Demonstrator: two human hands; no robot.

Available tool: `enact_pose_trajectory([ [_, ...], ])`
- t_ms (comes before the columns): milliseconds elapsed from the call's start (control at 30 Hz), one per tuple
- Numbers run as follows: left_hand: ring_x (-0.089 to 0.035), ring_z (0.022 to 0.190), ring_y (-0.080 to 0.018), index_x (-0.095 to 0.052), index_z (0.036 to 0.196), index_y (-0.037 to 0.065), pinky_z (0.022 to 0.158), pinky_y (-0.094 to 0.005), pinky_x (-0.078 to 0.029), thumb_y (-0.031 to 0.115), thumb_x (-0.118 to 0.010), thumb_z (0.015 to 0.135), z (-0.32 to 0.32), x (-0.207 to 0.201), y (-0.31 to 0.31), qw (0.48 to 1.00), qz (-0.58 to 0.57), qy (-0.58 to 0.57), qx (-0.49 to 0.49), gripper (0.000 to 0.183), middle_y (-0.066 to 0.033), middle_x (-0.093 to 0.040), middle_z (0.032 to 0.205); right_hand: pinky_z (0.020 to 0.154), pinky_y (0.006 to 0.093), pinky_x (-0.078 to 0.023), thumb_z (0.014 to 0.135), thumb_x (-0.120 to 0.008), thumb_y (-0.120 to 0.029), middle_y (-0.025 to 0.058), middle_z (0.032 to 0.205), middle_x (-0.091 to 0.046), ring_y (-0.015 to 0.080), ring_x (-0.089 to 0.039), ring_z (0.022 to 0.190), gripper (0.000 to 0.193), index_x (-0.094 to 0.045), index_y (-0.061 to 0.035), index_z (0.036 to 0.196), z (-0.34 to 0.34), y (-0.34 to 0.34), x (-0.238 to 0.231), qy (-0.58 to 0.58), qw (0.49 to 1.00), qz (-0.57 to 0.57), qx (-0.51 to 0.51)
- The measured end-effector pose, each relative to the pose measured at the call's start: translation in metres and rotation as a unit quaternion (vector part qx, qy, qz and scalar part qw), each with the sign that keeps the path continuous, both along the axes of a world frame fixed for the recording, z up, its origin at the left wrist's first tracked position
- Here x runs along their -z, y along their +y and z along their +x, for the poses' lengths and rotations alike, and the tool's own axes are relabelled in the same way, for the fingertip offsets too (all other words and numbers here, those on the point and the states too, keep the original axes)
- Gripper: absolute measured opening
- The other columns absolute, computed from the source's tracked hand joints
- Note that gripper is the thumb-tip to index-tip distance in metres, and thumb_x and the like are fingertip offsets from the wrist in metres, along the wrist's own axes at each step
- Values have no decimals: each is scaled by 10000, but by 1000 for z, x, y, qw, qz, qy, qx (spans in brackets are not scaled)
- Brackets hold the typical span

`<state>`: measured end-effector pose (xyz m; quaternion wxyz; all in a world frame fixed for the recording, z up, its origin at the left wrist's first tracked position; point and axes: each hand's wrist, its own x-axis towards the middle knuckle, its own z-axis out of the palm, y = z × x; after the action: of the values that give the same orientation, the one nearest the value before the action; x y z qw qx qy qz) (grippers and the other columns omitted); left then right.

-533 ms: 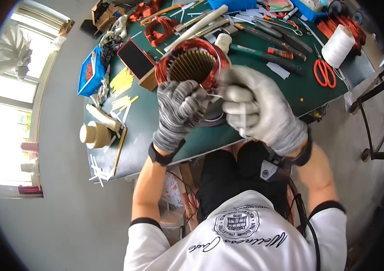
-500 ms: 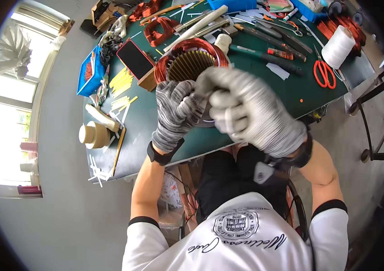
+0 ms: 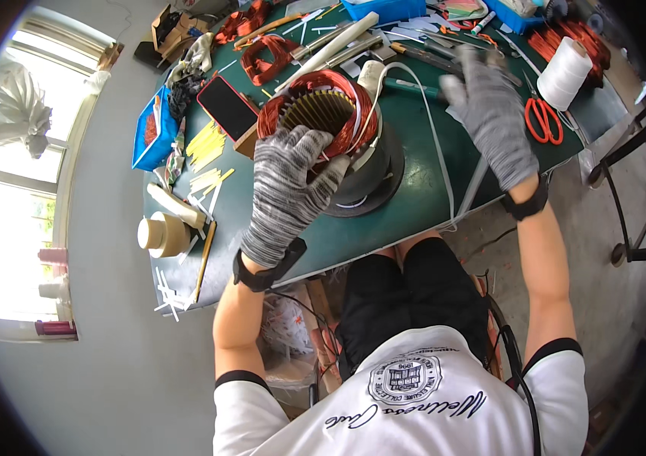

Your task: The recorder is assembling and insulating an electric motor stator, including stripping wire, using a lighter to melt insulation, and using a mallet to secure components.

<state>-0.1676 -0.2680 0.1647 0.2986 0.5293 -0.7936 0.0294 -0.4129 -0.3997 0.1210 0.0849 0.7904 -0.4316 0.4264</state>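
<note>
A motor stator [image 3: 372,178] with red copper windings [image 3: 353,129] around a slotted, yellow-lined bore stands on a dark round base on the green table. My left hand [image 3: 288,186], in a grey striped knitted glove, grips the near left rim of the windings, its thumb out to the right. A white cord [image 3: 433,125] rises beside the windings, loops right and hangs to the table's front edge. My right hand [image 3: 494,114], gloved alike, reaches over the tools at the right with its fingers apart; nothing shows in it. The spots under its fingers are hidden.
Red-handled scissors [image 3: 543,121] and a white thread spool [image 3: 565,74] lie right of my right hand. A phone [image 3: 228,109], yellow strips [image 3: 205,148], a tape roll [image 3: 163,234] and a blue bin [image 3: 154,129] are at the left. Copper coils [image 3: 268,59] lie farther back.
My right hand has moved away from the stator to the far right, its fingers spreading. My left hand has shifted onto the winding rim. The white cord now shows in a loop.
</note>
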Motion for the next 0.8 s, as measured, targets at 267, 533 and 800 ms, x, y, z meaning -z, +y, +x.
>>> enact_pose_trajectory([
  [267, -591, 886, -361, -611, 1027, 16, 832, -451, -448, 152, -703, 713, 5, -15, -9, 996, 60, -48, 36, 354, -164, -625, 857, 736, 347, -513, 778, -604, -7, 112, 1032, -576, 273, -599, 883, 416, -598, -140, 1173, 58, 118, 9, -195, 955, 124, -184],
  [533, -372, 1245, -418, -570, 1157, 27, 1062, -523, -240, 293, -689, 759, 11, -20, -13, 971, 8, -233, 50, 494, -199, -490, 1289, 704, 396, -477, 757, -496, 48, 135, 951, -532, 260, -560, 873, 520, -435, -85, 1256, 96, 110, 10, -268, 946, 2, -184],
  [800, -95, 1389, -405, -162, 1440, 33, 1087, -565, 1, 486, -738, 681, -3, -16, 11, 958, -126, -214, -145, 1055, -124, -225, 1494, 990, 367, -394, 862, -614, -224, 120, 1207, -573, 233, -575, 1080, 458, -501, -57, 1273, 19, 114, -9, 62, 788, 269, -551],
])
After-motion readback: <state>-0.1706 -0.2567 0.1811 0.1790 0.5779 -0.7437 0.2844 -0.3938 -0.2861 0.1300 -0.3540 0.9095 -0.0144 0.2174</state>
